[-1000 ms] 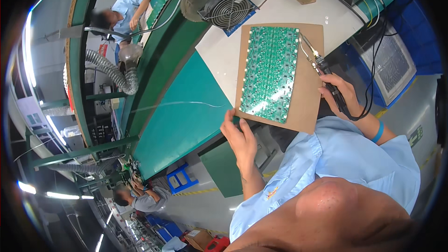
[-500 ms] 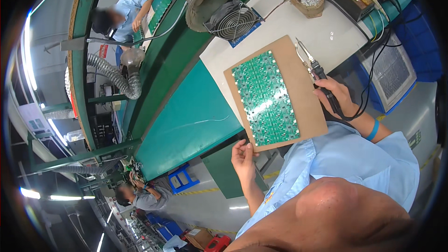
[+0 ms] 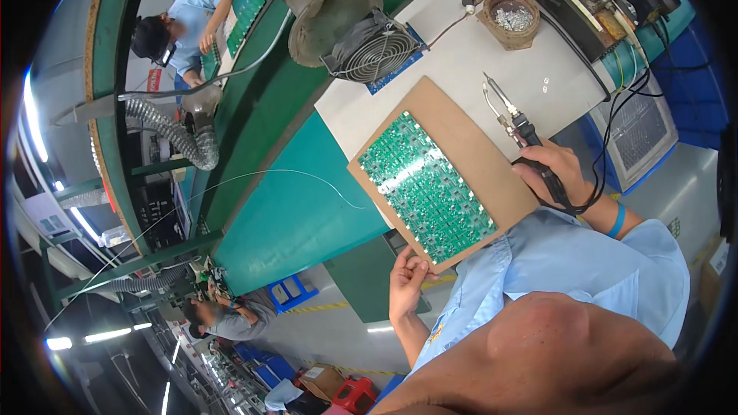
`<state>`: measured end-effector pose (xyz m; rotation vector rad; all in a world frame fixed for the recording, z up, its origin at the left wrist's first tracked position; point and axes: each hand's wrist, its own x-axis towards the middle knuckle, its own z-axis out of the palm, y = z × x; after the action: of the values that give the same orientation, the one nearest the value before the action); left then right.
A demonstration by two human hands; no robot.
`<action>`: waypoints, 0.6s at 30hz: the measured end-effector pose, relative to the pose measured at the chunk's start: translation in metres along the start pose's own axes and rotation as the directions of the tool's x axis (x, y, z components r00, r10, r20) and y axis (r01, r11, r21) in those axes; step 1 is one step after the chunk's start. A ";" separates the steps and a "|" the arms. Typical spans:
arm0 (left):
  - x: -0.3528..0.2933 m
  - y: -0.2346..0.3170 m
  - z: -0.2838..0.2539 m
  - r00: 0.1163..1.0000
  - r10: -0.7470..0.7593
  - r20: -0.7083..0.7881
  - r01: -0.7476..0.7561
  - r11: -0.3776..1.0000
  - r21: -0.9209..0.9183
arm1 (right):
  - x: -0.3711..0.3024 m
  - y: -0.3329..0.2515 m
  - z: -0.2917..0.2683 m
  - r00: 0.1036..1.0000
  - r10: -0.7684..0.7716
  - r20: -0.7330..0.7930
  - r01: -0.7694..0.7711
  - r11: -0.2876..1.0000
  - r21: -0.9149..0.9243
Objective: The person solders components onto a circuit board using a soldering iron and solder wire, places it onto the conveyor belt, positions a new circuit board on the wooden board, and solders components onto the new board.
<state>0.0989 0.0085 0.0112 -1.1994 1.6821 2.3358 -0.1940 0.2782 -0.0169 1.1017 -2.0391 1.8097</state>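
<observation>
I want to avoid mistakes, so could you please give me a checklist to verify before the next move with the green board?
1. Green circuit board lies within the edges of the cardboard: ok.
2. Left hand touches the cardboard at its near corner: ok.
3. Right hand holds the soldering iron by its black handle: ok.
4. Iron's tip is clear of the board and both hands: ok.
5. Iron is hot: cannot tell.
6. Fan is running: cannot tell.

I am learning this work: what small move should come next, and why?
Perhaps bring the brown board, carrying the green circuit board, fully over the white bench top: its near end, in the left hand, juts past the edge.
</observation>
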 end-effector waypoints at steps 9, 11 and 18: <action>0.014 -0.032 0.045 0.962 0.041 0.270 0.012 0.981 -0.193 | 0.020 0.001 -0.035 0.990 0.052 0.130 -0.034 0.990 -0.137; 0.024 -0.040 0.050 0.932 0.079 0.353 -0.002 0.977 -0.213 | 0.023 -0.002 -0.037 0.993 0.076 0.085 -0.061 0.984 -0.166; 0.051 -0.058 0.052 0.883 0.118 0.454 -0.005 0.970 -0.243 | -0.004 -0.024 -0.030 0.987 0.128 -0.099 -0.157 0.900 -0.406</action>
<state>0.0587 0.0549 -0.0590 -0.5268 1.3250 2.6388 -0.1850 0.3084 0.0062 0.7729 -2.3627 1.3492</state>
